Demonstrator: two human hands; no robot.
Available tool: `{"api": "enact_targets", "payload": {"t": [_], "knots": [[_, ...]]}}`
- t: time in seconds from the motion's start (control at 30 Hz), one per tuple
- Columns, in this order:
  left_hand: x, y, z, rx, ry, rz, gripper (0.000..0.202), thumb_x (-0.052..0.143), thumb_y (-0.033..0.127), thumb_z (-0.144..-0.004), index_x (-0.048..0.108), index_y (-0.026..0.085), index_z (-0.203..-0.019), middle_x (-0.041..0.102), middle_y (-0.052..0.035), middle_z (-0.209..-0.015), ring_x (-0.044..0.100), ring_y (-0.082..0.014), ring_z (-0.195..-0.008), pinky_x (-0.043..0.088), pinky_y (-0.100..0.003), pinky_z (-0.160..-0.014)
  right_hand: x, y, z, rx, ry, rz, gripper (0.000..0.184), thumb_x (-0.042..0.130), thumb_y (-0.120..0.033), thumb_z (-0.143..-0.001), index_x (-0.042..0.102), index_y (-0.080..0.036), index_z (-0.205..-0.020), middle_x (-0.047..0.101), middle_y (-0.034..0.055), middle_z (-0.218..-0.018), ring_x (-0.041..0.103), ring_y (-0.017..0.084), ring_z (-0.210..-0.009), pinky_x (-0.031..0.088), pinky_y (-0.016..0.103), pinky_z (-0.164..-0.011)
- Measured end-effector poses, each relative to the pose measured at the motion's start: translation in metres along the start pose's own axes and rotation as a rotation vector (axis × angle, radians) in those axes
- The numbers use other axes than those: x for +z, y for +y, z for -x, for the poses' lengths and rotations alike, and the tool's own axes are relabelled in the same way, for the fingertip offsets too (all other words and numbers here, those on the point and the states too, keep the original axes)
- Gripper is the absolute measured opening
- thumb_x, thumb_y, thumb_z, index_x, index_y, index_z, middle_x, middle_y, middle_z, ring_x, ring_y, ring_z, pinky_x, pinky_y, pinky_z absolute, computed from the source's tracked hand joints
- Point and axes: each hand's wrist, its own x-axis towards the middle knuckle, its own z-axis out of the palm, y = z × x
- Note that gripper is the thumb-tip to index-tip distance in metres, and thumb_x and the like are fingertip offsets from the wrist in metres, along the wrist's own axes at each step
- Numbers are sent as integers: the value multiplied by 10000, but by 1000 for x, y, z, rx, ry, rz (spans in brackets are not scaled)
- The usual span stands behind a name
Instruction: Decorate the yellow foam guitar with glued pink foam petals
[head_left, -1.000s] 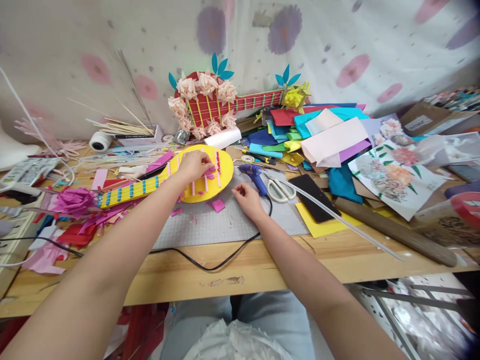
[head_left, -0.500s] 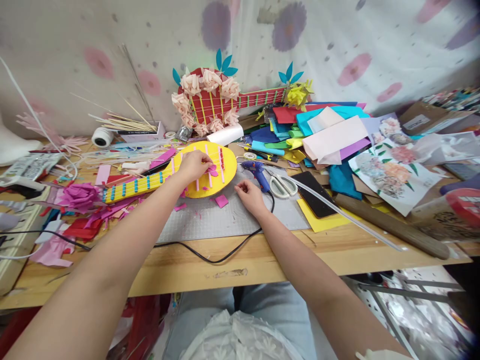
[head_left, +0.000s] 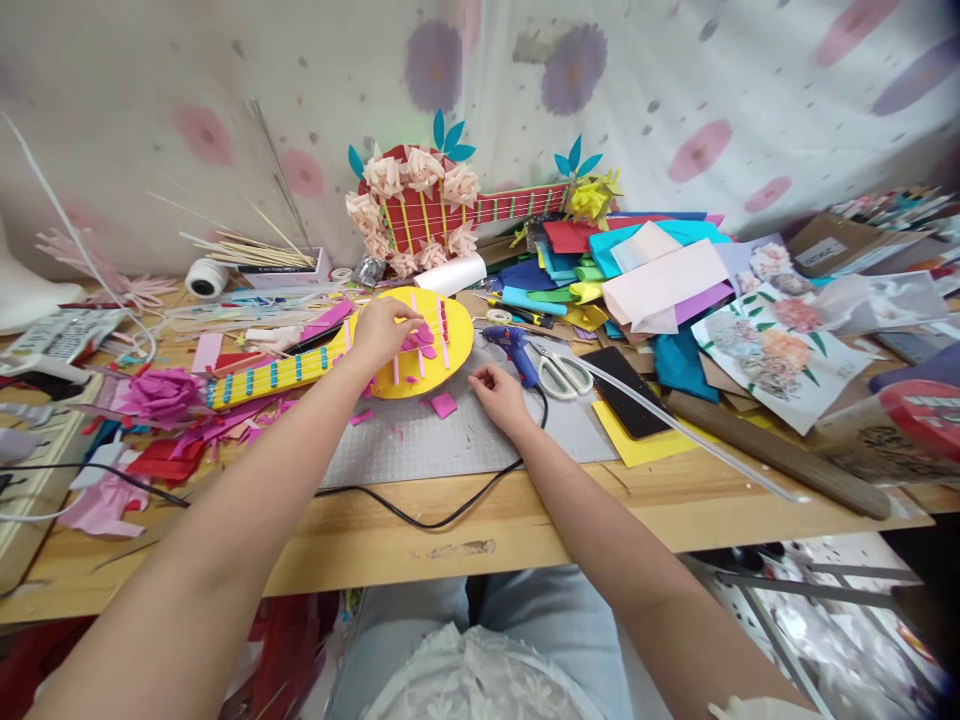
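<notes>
A yellow paper guitar (head_left: 450, 370) lies on the grey cutting mat (head_left: 405, 450), with pink strips across its round body and blue bands along its neck. My left hand (head_left: 381, 332) is over the body, thumb and fingers pinched at pink paper petals (head_left: 420, 338). My right hand (head_left: 498, 396) rests on the mat to the right of the guitar, its fingers curled in; whether anything is inside them is hidden. A blue glue gun (head_left: 517, 352) lies just beyond it, beside white-handled scissors (head_left: 564, 376). A small pink paper square (head_left: 443, 405) sits on the mat below the guitar.
Behind stands a red paper guitar (head_left: 409, 225) with pale flowers. Coloured paper sheets (head_left: 667, 280) pile up at the right, near a black phone (head_left: 628, 390) and a brown stick (head_left: 780, 452). A black cord (head_left: 420, 522) loops along the table's front. Pink scraps and a rose (head_left: 161, 393) lie left.
The left hand has shifted slightly left, and more of the pink petals shows at its fingertips. The right hand stays in place. The camera view has tilted up slightly.
</notes>
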Motion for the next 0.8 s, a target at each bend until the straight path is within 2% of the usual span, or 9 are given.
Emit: {"api": "enact_targets", "payload": {"t": [0.1,0.27,0.4,0.57,0.67,0.8], "knots": [[-2,4,5,-73,-9,86,125,575,273,-744,673,195,-738,700,-50,-857,618,-199,-837,436,-330,-803,0,2,0,-5,-4,-19,149,518,-353,-718,525,-208,-683,554,-14,-634,499,141,-600,377,279,-580],[-1,6,23,-111,26,131,148,586,250,-735,557,206,-874,659,-13,-804,612,-168,-770,441,-309,-730,-4,-4,1,9,13,-74,154,532,-355,-710,527,-206,-671,555,-12,-617,499,142,-595,394,283,-578],[5,3,40,-143,110,189,193,624,290,-713,478,210,-812,611,12,-757,592,-143,-720,443,-285,-684,-9,-28,-2,-4,-1,-208,170,532,-368,-726,533,-199,-707,579,4,-670,520,133,-605,411,274,-554],[13,4,52,-211,129,356,239,645,307,-692,439,209,-761,572,33,-677,581,-123,-640,434,-245,-587,-6,-66,-12,32,-157,-419,236,576,-390,-712,550,-199,-850,585,15,-788,559,122,-619,421,233,-447],[17,7,56,-229,156,472,274,676,324,-668,444,202,-748,561,34,-645,579,-119,-612,432,-238,-568,0,-78,-15,63,-185,-514,294,644,-396,-670,530,-204,-860,572,16,-855,581,117,-686,490,235,-500],[21,10,60,-264,164,625,321,710,348,-639,447,199,-746,569,38,-606,574,-113,-554,425,-230,-525,6,-81,-17,69,-191,-643,358,706,-342,-608,501,-207,-869,563,-4,-887,583,91,-698,544,272,-639]]}}
